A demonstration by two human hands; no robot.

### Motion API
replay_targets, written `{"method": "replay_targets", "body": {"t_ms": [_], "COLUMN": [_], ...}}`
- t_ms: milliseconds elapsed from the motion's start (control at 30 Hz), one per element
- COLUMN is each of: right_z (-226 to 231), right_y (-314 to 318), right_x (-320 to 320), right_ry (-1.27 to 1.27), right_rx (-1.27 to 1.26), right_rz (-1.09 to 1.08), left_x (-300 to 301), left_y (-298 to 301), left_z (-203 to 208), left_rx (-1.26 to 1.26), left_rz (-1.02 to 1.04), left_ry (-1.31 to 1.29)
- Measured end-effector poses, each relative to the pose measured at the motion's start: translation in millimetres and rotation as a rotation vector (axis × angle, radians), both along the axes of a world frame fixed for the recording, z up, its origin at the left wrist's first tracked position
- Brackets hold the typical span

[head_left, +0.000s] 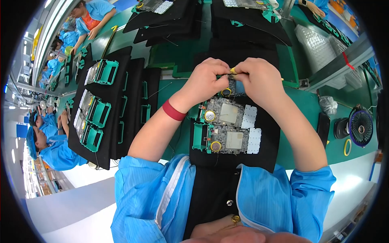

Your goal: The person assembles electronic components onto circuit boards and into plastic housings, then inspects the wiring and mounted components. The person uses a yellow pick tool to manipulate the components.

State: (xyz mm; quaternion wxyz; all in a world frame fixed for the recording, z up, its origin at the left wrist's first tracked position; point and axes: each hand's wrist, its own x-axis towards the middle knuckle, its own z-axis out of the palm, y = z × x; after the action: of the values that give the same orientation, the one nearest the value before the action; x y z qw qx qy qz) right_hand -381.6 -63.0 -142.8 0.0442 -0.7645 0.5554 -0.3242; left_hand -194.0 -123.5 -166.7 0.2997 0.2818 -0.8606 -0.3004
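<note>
My left hand point(208, 81) and my right hand point(259, 79) meet at the far end of a black foam sheet point(259, 158). Fingers of both are pinched together over a circuit board point(239, 88), mostly covered by them. A small yellow piece point(233, 70) shows between the fingertips; its kind and which hand grips it are unclear. Nearer me on the same foam lie two more circuit boards, a middle one point(221, 111) and a near one point(227, 135). Each carries a round cell with a yellow edge, and green plastic frames point(199, 137) sit at their left.
Stacked black foam sheets point(139, 117) with green-framed boards point(97, 109) stand at left, others at the back. On the right are a small fan point(360, 126), a yellow ring point(347, 147), clear plastic trays point(318, 50) and a metal post point(336, 67). Co-workers sit along the left.
</note>
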Motion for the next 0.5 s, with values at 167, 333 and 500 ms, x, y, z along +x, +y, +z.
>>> {"method": "replay_targets", "body": {"t_ms": [167, 333, 500], "right_z": [19.7, -6.4, -35.1], "right_y": [-16.8, 25.4, 90.3], "right_x": [3.3, -15.4, -22.6], "right_ry": [0.145, -0.007, -0.12], "right_rx": [0.289, -0.118, 0.256], "right_rz": [-0.01, -0.135, -0.042], "left_x": [5.4, 27.5, 38.0], "left_y": [-3.9, 15.0, 56.8], "left_z": [-2.5, 25.0, 38.8], "left_rx": [-0.099, 0.04, 0.121], "left_rz": [0.088, 0.35, 0.232], "left_ry": [-0.027, 0.064, -0.312]}}
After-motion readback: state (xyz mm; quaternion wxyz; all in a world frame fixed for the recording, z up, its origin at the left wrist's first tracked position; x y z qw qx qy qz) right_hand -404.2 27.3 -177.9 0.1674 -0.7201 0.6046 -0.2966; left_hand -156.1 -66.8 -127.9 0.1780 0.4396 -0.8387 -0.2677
